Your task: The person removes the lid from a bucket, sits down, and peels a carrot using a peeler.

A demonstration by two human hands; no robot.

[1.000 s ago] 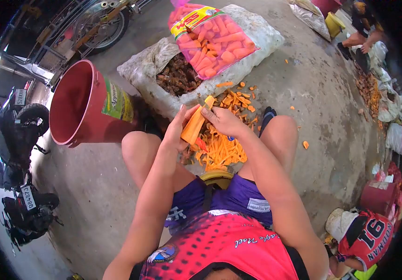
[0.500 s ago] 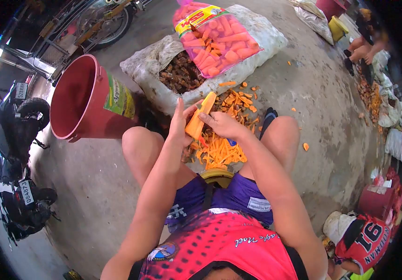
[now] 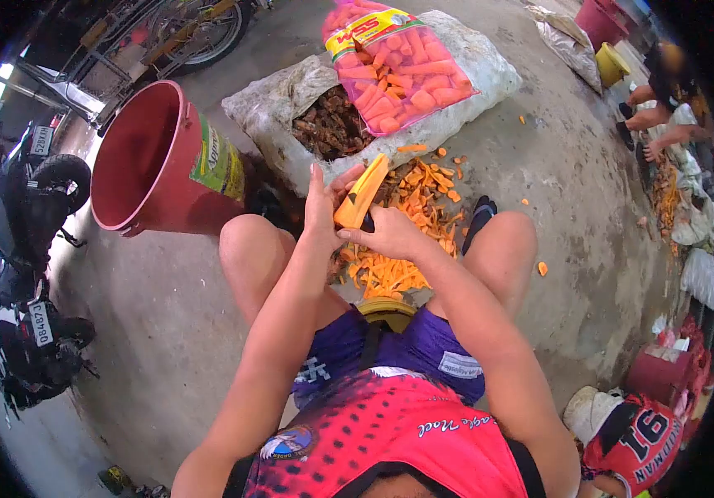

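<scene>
Carrot (image 3: 365, 189), tilted toward one o'clock, is loosely grasped by the left hand (image 3: 322, 201); the right hand (image 3: 392, 233), closed round a dark tool (image 3: 367, 222), could nick it if the carrot rolls.

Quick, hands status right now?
Left hand: holding a peeled carrot, fingers partly spread.
Right hand: closed around a dark tool, mostly hidden; exact type can't be told.

Left of the red bucket (image 3: 166, 195) I see a motorbike (image 3: 26, 207), and a second motorbike (image 3: 31, 353) lower down. Beyond the bucket is a spoked wheel (image 3: 212, 40). Far right of the bucket I see a yellow pail (image 3: 611, 65) and, lower, a red jersey (image 3: 640, 441).
</scene>
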